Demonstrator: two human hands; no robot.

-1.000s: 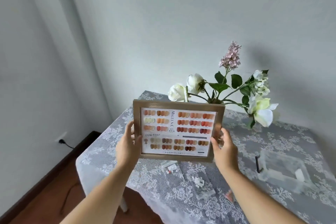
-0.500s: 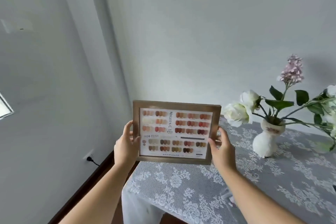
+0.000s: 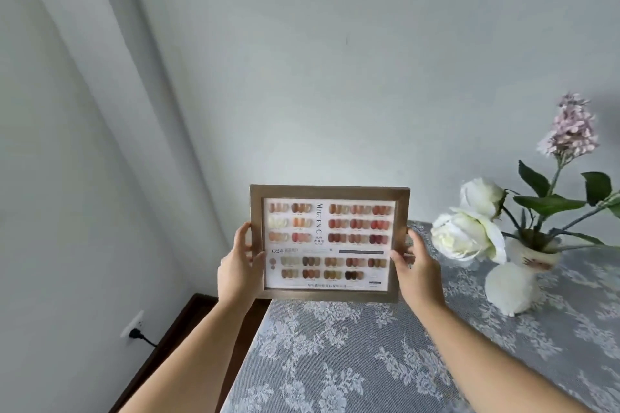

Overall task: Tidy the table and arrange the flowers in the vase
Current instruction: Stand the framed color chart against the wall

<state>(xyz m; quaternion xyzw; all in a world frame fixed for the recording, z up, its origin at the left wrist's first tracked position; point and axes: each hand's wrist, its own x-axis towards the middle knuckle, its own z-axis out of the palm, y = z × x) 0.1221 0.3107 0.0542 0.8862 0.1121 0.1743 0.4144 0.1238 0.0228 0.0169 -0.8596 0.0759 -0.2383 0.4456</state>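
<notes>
**Framed colour chart held above the table's left edge**

I hold the picture frame (image 3: 328,243) upright in the air, over the left edge of the table (image 3: 385,362), near its far left corner. My left hand (image 3: 239,267) grips the frame's left side, thumb in front, fingers curled behind. My right hand (image 3: 416,270) clamps the right side likewise. The lace-covered table surface below the frame is bare. The white vase (image 3: 516,282) stands toward the far edge, right of the frame, apart from it. Its flowers (image 3: 469,231) lean left, close beside my right hand.
</notes>
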